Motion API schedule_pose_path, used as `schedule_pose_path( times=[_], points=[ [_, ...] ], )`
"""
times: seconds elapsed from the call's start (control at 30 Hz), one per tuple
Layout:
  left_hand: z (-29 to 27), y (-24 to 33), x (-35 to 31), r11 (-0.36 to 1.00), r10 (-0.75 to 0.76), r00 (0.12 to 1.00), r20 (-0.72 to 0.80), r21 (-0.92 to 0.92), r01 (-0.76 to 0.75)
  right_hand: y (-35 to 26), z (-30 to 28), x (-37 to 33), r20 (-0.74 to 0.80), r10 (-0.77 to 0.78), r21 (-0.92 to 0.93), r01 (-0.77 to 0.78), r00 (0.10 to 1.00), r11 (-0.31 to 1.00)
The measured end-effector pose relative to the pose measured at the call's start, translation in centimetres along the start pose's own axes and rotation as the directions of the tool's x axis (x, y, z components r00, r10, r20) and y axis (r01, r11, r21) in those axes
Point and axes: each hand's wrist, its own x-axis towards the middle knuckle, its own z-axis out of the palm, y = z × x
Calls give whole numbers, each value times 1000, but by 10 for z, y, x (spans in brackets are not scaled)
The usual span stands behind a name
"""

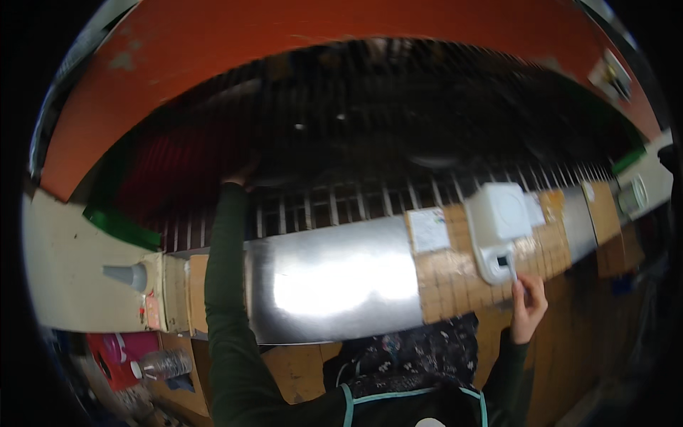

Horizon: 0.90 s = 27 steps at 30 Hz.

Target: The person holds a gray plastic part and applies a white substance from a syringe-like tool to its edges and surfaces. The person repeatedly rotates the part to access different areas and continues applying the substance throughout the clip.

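My left arm stretches forward to the slatted edge of a dark machine opening. My left hand [242, 173] is there, half lost in shadow and blur, so its fingers and anything in them cannot be made out. At the right, my right hand [528, 306] pinches a thin pale strip [513, 269] between thumb and fingers. The strip meets the near end of a white boxy plastic part [498, 213], which has a small dark square hole; whether the two are joined is unclear. That part rests on a cardboard-covered stretch [441, 277] of the ledge.
A shiny metal plate [331, 285] lies between my arms. Metal slats [334, 210] border the opening, under an orange panel [284, 25]. A grey cone [126, 275] sticks out at the left, above a clear plastic bottle [163, 364]. A paper sheet [428, 230] lies on the cardboard.
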Motion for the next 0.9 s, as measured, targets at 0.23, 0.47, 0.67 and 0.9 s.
schedule_pose_path(
  times=[0.23, 0.47, 0.67, 0.9],
  points=[
    [-56, 81, -298, 281, 928, 314, -202, -177, -943, 60, -41, -7, -65, -27, -580, -16, 998, 815],
    [-29, 55, -442, 199, 906, 0, 424, -427, -882, 79, -28, 2, 34, -187, -656, 163, 982, 737],
    [-55, 60, -368, 332, 906, 233, 354, -253, -909, 73, -31, 8, 125, -242, -652, 263, 962, 711],
    [-52, 25, -346, 345, 796, 140, 590, -250, -905, 76, -31, 12, 142, -275, -661, 298, 951, 688]
  ],
)
